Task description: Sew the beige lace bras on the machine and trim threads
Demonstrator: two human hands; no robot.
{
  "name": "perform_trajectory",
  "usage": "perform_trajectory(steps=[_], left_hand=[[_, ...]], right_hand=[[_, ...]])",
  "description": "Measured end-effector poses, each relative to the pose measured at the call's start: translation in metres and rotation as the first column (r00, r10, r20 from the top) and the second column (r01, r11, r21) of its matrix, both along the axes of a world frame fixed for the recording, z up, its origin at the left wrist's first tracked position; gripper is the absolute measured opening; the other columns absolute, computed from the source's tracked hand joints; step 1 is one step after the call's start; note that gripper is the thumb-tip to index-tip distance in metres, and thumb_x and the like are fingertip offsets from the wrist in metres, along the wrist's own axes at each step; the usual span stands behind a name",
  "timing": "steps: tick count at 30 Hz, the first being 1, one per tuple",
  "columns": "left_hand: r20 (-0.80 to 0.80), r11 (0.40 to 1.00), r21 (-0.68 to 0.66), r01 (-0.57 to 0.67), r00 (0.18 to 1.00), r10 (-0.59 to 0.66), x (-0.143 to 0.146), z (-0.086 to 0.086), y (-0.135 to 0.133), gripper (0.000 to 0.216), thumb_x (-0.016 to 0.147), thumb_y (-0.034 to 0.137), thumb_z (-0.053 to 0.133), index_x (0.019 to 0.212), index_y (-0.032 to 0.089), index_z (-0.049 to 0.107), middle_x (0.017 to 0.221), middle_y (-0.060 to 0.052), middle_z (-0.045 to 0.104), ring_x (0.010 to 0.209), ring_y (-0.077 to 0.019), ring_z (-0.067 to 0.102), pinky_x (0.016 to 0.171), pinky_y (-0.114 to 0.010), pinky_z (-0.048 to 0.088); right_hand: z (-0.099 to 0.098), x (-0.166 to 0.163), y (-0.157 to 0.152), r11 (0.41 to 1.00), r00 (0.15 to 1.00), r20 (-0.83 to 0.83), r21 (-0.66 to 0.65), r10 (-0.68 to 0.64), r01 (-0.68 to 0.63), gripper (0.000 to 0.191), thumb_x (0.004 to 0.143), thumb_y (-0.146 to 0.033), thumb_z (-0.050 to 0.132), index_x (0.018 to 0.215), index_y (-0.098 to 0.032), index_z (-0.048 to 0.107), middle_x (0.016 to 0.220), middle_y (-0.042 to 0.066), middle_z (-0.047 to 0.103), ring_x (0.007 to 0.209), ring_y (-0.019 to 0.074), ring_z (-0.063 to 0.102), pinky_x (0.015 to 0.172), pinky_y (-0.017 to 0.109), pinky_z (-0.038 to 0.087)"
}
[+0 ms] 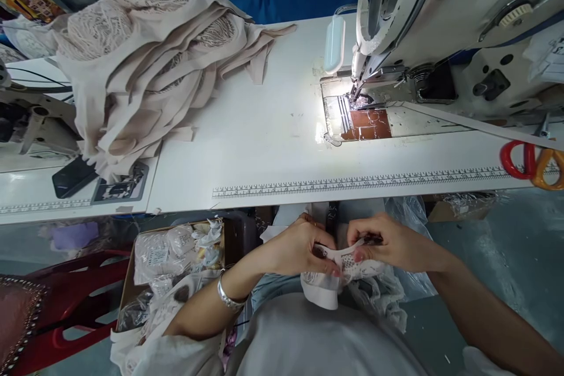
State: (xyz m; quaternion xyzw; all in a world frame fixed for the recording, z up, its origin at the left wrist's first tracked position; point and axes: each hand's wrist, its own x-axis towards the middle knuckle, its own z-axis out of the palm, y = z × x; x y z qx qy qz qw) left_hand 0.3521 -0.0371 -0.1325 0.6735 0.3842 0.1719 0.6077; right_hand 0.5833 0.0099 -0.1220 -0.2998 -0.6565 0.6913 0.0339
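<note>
Both my hands are low in my lap, below the front edge of the white sewing table [264, 147]. My left hand [299, 247] pinches a white lace fabric piece [335, 282] with a band along its top. My right hand [388, 244] grips the same piece from the right and also holds a small dark tool, too small to name. More lace hangs down under my hands. A silver bracelet [229, 296] sits on my left wrist.
A sewing machine [440, 17] stands at the back right with its lit needle plate [352, 114]. A heap of beige lace garments [145, 53] covers the table's left. Red and orange scissors [529, 161] lie at the right edge. A box of scraps [171, 264] sits beside my left knee. A black phone [73, 176] lies at left.
</note>
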Motion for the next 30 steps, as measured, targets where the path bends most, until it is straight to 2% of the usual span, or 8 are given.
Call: perform_trajectory(steps=[2,5,8,11,15,21,27,30], left_hand=[[-0.029,0.999,-0.039,0.028,0.999,-0.029,-0.002,0.001,0.001,0.033,0.078,0.040,0.081,0.065,0.014,0.066,0.055,0.008,0.044,0.059,-0.0089,0.035,0.070,-0.025,0.032],[-0.132,0.996,-0.072,0.050,0.990,-0.059,-0.003,0.003,0.002,0.038,0.074,0.036,0.085,0.059,0.015,0.057,0.050,0.010,0.031,0.056,-0.0085,0.024,0.057,-0.025,0.024],[-0.231,0.996,-0.055,0.077,0.969,-0.087,-0.001,0.006,0.003,0.046,0.072,0.035,0.086,0.055,0.015,0.049,0.050,0.009,0.026,0.055,-0.0089,0.021,0.052,-0.027,0.018],[-0.259,0.994,-0.070,0.085,0.961,-0.101,0.000,0.008,0.003,0.044,0.073,0.037,0.086,0.054,0.016,0.052,0.049,0.009,0.025,0.053,-0.0092,0.020,0.050,-0.027,0.018],[-0.205,0.991,-0.092,0.100,0.972,-0.117,-0.005,0.007,0.005,0.029,0.073,0.034,0.085,0.062,0.016,0.065,0.051,0.008,0.032,0.053,-0.0083,0.025,0.049,-0.024,0.021],[-0.093,0.978,-0.178,0.112,0.987,-0.130,-0.018,0.001,0.011,0.013,0.074,0.026,0.082,0.080,0.017,0.074,0.066,0.006,0.060,0.062,-0.0087,0.046,0.057,-0.019,0.032],[-0.047,0.960,-0.244,0.140,0.987,-0.156,-0.018,-0.001,0.012,0.012,0.075,0.022,0.080,0.084,0.016,0.074,0.075,0.003,0.067,0.070,-0.0112,0.054,0.061,-0.018,0.036],[-0.055,0.957,-0.251,0.148,0.984,-0.167,-0.019,-0.001,0.013,0.015,0.075,0.026,0.080,0.082,0.016,0.072,0.070,0.004,0.062,0.066,-0.0105,0.050,0.057,-0.019,0.034]], right_hand=[[0.002,-0.001,0.001,0.999,0.999,0.036,-0.022,-0.022,0.023,0.043,0.088,-0.058,0.066,0.075,-0.016,0.063,0.060,-0.002,0.051,0.054,0.0104,0.040,0.052,0.025,0.029],[0.002,-0.003,0.003,0.997,0.994,0.110,-0.069,-0.020,0.027,0.047,0.083,-0.062,0.068,0.076,-0.016,0.065,0.065,0.000,0.056,0.060,0.0126,0.046,0.055,0.026,0.032],[0.002,-0.004,0.004,0.996,0.990,0.138,-0.086,0.008,0.004,0.046,0.081,-0.062,0.070,0.077,-0.016,0.066,0.061,-0.002,0.051,0.057,0.0111,0.040,0.053,0.025,0.028],[0.002,-0.005,0.003,0.997,0.989,0.148,-0.080,0.019,-0.007,0.044,0.082,-0.060,0.069,0.075,-0.017,0.065,0.057,-0.004,0.046,0.054,0.0103,0.035,0.051,0.026,0.025],[0.000,-0.005,0.004,0.995,0.986,0.164,-0.100,0.020,-0.003,0.046,0.079,-0.062,0.072,0.076,-0.017,0.066,0.058,-0.003,0.046,0.055,0.0108,0.036,0.051,0.025,0.025],[0.000,-0.004,0.008,0.993,0.986,0.158,-0.110,0.053,-0.036,0.044,0.079,-0.061,0.073,0.080,-0.017,0.070,0.055,-0.005,0.044,0.052,0.0101,0.034,0.051,0.026,0.026],[0.001,-0.005,0.010,0.990,0.978,0.175,-0.094,0.117,-0.101,0.042,0.080,-0.058,0.072,0.088,-0.017,0.073,0.062,-0.002,0.055,0.053,0.0110,0.040,0.052,0.027,0.029],[0.002,-0.004,0.011,0.992,0.978,0.171,-0.063,0.119,-0.110,0.037,0.082,-0.054,0.072,0.083,-0.018,0.070,0.063,-0.002,0.055,0.053,0.0102,0.039,0.051,0.026,0.028]])
